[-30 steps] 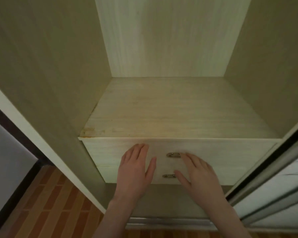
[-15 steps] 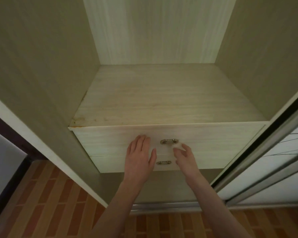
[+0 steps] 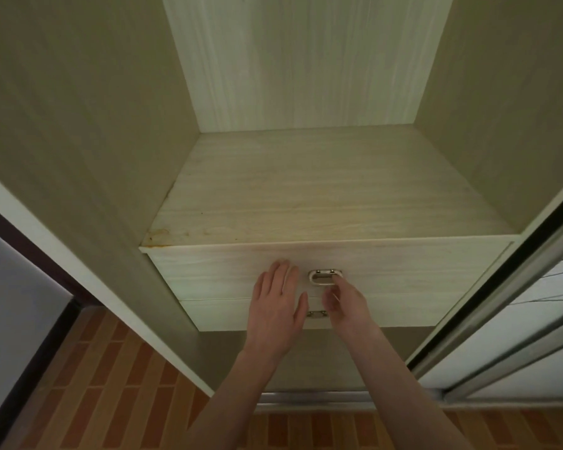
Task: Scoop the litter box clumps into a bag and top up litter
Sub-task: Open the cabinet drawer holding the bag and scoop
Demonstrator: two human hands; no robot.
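Observation:
I face an open wardrobe with two pale wood drawers low in it. My left hand (image 3: 278, 297) lies flat with straight fingers against the upper drawer front (image 3: 403, 269). Beside it, my right hand (image 3: 346, 303) curls its fingers and hooks the upper metal ring handle (image 3: 324, 276), which is lifted away from the wood. A second small handle (image 3: 317, 314) on the lower drawer (image 3: 403, 311) shows between my two hands. No litter box, scoop, bag or litter is in view.
A bare wooden shelf (image 3: 322, 196) tops the drawers inside the wardrobe. A sliding door with its metal track (image 3: 507, 319) stands at the right. Orange-brown tiled floor (image 3: 111, 384) lies below, with a dark-edged panel (image 3: 17, 319) at the left.
My right hand went from lying flat on the drawer front to curling its fingers into the upper ring handle, which has swung up. My left hand stayed flat. The view pulled back a little.

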